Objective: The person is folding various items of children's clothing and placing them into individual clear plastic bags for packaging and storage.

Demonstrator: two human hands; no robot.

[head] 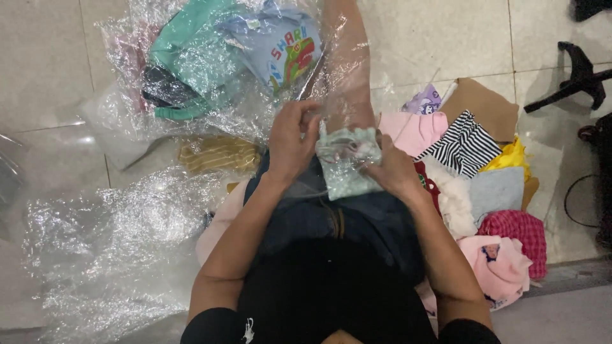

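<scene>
Both hands grip a folded mint garment (347,167) over the lap: left hand (291,141) pinches what seems a clear plastic bag (338,76) around it, right hand (389,171) clasps its side.

Illumination: even, moderately bright indoor light from overhead, slightly warm in tone. Glare: white highlights scatter across the crumpled plastic sheets (108,248) at lower left and the clear bag (210,70) at top, veiling what lies beneath. The pale floor tiles (446,38) carry a soft sheen. Shadows: faint and short, gathered under the pile of clothes (484,191) and the dark lap at bottom centre, where detail is lost. Sharpness: soft overall, compression smearing fine texture; both hands slightly blurred. Edges: mild wide-angle bending of tile lines
</scene>
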